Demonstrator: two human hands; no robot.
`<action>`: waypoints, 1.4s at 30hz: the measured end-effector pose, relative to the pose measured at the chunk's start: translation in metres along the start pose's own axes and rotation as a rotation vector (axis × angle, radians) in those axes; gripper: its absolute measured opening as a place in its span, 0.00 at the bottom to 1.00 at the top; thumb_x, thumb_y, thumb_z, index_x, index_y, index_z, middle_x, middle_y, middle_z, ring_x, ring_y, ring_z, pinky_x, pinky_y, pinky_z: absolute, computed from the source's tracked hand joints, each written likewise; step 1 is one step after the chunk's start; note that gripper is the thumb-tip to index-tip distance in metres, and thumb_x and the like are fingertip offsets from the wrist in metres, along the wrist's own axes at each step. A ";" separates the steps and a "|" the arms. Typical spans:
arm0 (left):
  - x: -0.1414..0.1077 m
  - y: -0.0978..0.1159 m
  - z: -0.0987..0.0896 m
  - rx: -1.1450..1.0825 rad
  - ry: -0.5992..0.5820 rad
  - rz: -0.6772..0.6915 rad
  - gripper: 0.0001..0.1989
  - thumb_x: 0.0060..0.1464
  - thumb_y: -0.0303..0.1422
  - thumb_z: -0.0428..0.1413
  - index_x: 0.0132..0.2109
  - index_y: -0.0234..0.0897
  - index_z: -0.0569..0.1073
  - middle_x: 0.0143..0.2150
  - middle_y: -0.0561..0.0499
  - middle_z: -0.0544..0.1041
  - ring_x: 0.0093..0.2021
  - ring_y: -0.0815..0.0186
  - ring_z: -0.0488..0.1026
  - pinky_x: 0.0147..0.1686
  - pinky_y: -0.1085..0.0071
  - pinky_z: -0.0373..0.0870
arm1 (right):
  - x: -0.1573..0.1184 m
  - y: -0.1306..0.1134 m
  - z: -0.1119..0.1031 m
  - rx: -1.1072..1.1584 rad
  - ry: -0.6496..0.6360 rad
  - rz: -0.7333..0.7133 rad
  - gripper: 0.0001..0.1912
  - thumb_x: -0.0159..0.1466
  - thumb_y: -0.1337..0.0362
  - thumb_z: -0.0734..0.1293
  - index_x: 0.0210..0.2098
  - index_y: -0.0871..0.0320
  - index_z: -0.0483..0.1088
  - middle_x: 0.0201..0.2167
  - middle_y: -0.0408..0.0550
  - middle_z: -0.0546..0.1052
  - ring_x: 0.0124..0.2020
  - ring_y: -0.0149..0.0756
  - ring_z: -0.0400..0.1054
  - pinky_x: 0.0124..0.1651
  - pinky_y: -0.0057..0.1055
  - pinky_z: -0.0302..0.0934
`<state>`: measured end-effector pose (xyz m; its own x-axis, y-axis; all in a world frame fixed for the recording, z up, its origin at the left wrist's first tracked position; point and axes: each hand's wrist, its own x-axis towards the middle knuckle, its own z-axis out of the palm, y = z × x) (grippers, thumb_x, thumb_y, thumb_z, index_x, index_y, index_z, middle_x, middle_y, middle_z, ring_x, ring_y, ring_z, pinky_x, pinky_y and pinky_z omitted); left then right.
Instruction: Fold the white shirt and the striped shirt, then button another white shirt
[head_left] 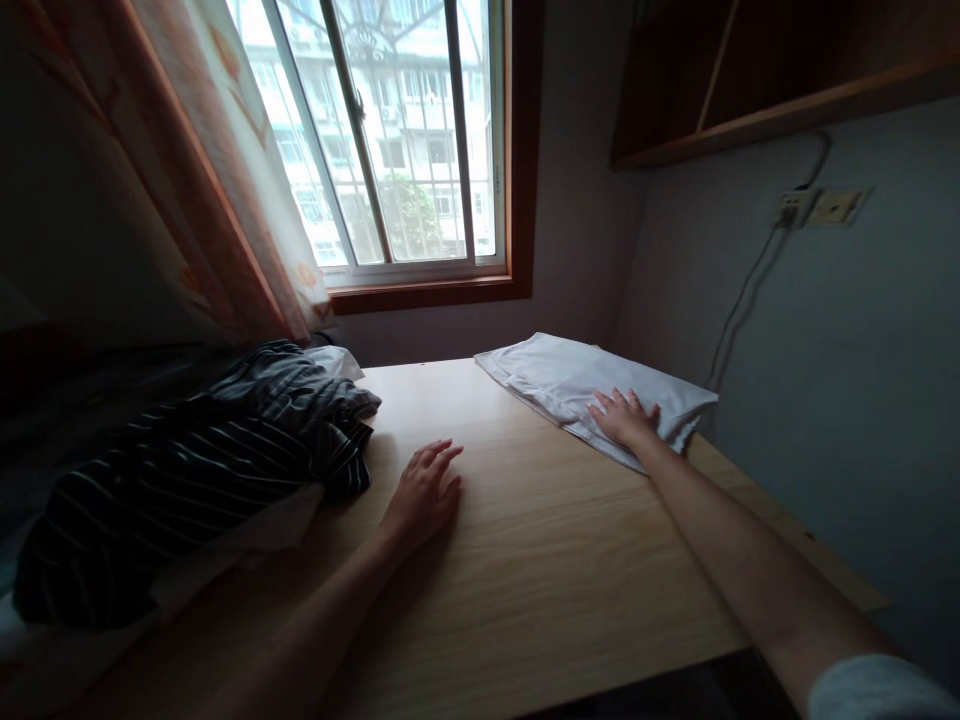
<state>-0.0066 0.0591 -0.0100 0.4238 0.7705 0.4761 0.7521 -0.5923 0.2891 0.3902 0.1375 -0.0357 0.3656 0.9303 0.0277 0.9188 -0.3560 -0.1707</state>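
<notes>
A flat, folded white garment [547, 375] lies at the far right of the wooden table. My right hand [624, 415] rests on its near edge with the fingers spread, pressing flat on the cloth. My left hand [425, 490] hovers over or lies on the bare tabletop, its fingers slightly bent and apart, holding nothing; whether it touches the wood I cannot tell. To its left is a heap of dark striped clothing [202, 465], rumpled, with some white cloth showing under and behind it.
The light wooden table [510, 540] stands under a window [405, 140] with a patterned curtain [202, 170] on its left. Right of it, a wall carries a socket [795, 208] with a hanging cord. A wooden shelf [780, 105] juts out above.
</notes>
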 end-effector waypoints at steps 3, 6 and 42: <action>0.001 0.000 0.000 -0.006 -0.005 -0.010 0.19 0.59 0.31 0.51 0.58 0.39 0.70 0.60 0.43 0.70 0.62 0.55 0.65 0.62 0.51 0.64 | -0.001 -0.005 -0.002 0.034 -0.013 0.064 0.33 0.68 0.42 0.45 0.69 0.41 0.51 0.73 0.46 0.46 0.72 0.55 0.32 0.63 0.71 0.24; 0.001 0.000 0.000 -0.011 -0.011 -0.020 0.20 0.59 0.32 0.51 0.58 0.39 0.70 0.60 0.43 0.70 0.62 0.55 0.65 0.62 0.51 0.64 | -0.006 -0.011 -0.006 0.055 -0.015 0.124 0.33 0.68 0.42 0.45 0.69 0.41 0.52 0.73 0.46 0.46 0.72 0.56 0.31 0.63 0.72 0.22; -0.002 0.002 0.000 -0.040 -0.014 -0.045 0.19 0.59 0.31 0.52 0.57 0.40 0.70 0.60 0.43 0.70 0.62 0.55 0.64 0.62 0.50 0.64 | -0.001 -0.022 -0.009 -0.073 -0.115 -0.173 0.35 0.67 0.39 0.44 0.70 0.39 0.47 0.73 0.44 0.45 0.72 0.52 0.37 0.64 0.69 0.35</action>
<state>-0.0064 0.0564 -0.0108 0.3975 0.7995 0.4503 0.7496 -0.5660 0.3432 0.3705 0.1436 -0.0232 0.1858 0.9806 -0.0625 0.9763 -0.1914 -0.1010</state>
